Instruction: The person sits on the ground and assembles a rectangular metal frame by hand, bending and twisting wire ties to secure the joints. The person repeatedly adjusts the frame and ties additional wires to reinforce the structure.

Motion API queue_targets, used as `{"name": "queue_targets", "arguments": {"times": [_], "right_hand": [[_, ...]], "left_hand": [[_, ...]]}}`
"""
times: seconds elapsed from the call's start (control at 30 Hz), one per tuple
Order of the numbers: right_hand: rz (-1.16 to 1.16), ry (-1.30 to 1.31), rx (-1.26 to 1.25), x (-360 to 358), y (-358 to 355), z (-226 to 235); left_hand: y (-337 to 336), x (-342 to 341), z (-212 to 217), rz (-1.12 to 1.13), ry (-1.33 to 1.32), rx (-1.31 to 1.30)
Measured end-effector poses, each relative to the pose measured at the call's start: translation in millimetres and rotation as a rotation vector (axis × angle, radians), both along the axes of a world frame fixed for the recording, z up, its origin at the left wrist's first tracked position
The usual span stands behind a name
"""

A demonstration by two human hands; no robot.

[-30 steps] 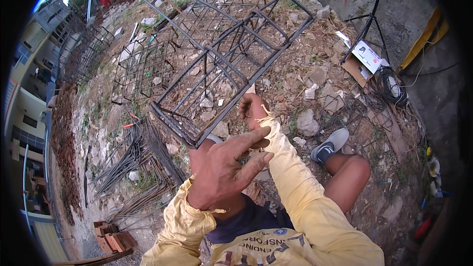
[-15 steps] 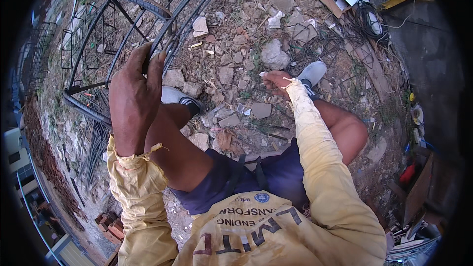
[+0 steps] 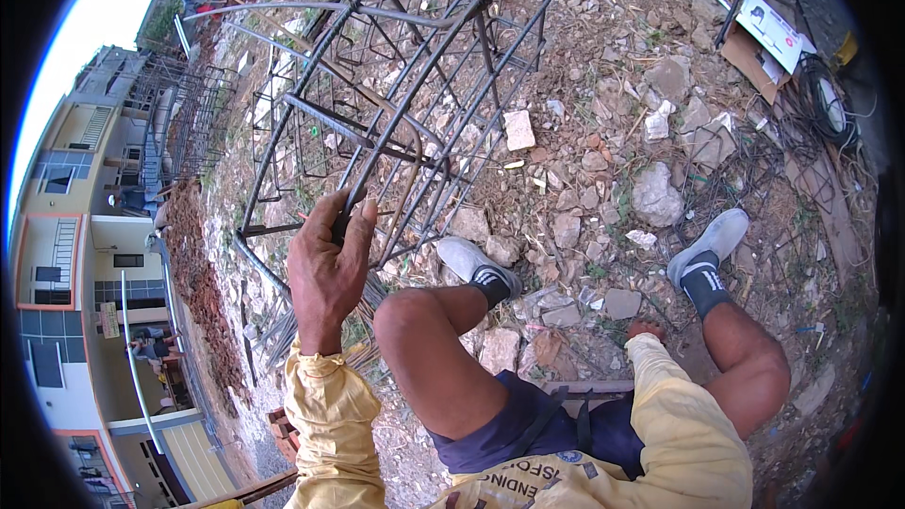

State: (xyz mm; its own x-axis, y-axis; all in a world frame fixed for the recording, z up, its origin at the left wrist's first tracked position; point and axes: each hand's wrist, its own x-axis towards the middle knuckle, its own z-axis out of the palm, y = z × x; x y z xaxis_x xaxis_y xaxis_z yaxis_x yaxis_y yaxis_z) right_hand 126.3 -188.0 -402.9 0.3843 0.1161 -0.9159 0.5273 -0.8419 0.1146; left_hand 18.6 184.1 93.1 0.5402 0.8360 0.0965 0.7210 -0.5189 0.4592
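My left hand [image 3: 325,269] is closed around a dark steel bar [image 3: 396,141] of a rebar cage, with thumb and fingers on either side of it. This cage [image 3: 443,61], made of long bars with bent square stirrups, stands in front of me to the left. A curved, brownish bent bar [image 3: 415,146] runs close beside the gripped one. My right hand [image 3: 646,328] is low over the rubble between my legs. Its sleeve covers most of it, so its fingers and anything in them are hidden.
Broken stones and concrete pieces [image 3: 657,194] cover the ground around my shoes [image 3: 464,258]. At the far right lie a cardboard box [image 3: 765,38] and a coil of black cable [image 3: 822,99]. More rebar cages [image 3: 193,118] and houses [image 3: 71,273] are at the left.
My view has swung left, bringing the houses into sight. The right hand has drawn back toward my body and lower; the small pale bit at its fingertips no longer shows. The left hand stays at the cage.
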Motion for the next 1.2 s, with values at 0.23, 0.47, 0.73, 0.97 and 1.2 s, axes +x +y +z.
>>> {"name": "queue_targets", "arguments": {"times": [0.23, 0.47, 0.73, 0.97, 1.2], "right_hand": [[0.357, 0.219, 0.054, 6.7, -8.1, -25.2], [0.335, 0.139, 0.354, 19.5, 21.3, -18.4], [0.139, 0.281, 1.436, 15.8, 90.9, 196.9], [-0.014, -0.208, 2.142, 30.4, 88.4, 346.3], [-0.496, -0.089, 2.276, 61.1, 110.5, 435.0]], "left_hand": [[13.4, -5.7, 8.8, -0.018, -0.019, -0.028], [9.7, -3.9, 17.2, -0.083, 0.06, -0.163], [10.4, -9.6, 12.5, -0.184, 0.032, -0.378], [-0.4, -14.6, 11.5, -0.263, 0.01, -0.289], [-12.1, -15.0, 13.8, -0.251, 0.072, -0.249]]}}
